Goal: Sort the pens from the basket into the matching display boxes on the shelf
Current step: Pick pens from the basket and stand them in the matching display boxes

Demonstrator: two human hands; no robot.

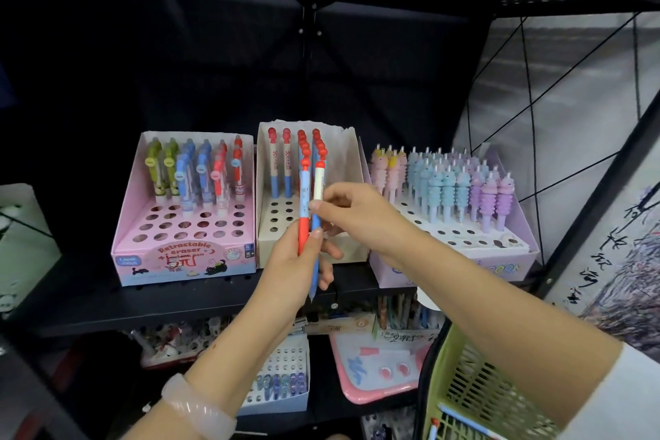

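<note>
Fingers: left hand [298,262] grips two upright pens [310,211]; right hand [351,212] pinches the cream-and-blue one | other pen blue-and-red, both red-capped | display boxes on shelf [200,296]: three

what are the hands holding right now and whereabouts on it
The left hand grips two pens by their lower barrels. The right hand pinches the white-and-blue pen at mid-barrel.
</note>
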